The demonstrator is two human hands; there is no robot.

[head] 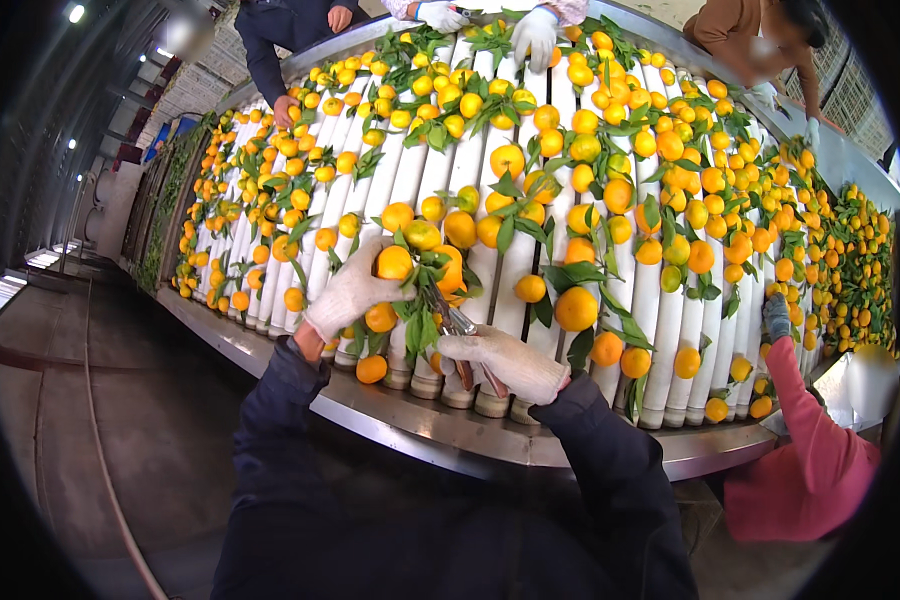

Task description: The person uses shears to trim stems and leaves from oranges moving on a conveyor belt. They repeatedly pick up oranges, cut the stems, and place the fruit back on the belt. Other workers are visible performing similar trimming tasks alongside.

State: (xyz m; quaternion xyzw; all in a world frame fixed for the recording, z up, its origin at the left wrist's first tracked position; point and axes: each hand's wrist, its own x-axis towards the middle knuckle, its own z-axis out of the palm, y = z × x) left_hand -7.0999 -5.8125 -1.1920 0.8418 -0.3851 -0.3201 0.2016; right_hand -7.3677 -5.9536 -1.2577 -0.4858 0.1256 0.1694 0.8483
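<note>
My left hand [356, 289], in a white knit glove, grips an orange mandarin [394, 262] that sits in a leafy cluster. Green leaves [421, 326] hang below its fingers. In my right hand [506, 360], also gloved in white, is a pair of pruning shears [457, 322]. The shears' metal blades point up and left into the stems beside my left hand; foliage partly hides their tips. Under both hands runs a conveyor of white rollers [514, 300] strewn with mandarins, many with leaves on. A large mandarin [576, 309] lies on the rollers right of the shears.
A metal rail [420, 435] edges the conveyor on my side. At right, a co-worker's grey-gloved hand [778, 316] reaches over the rollers. Across, another person's white-gloved hand [535, 37] and a bare hand [285, 111] are among the fruit. Fruit lies densely piled [851, 262] at the far right.
</note>
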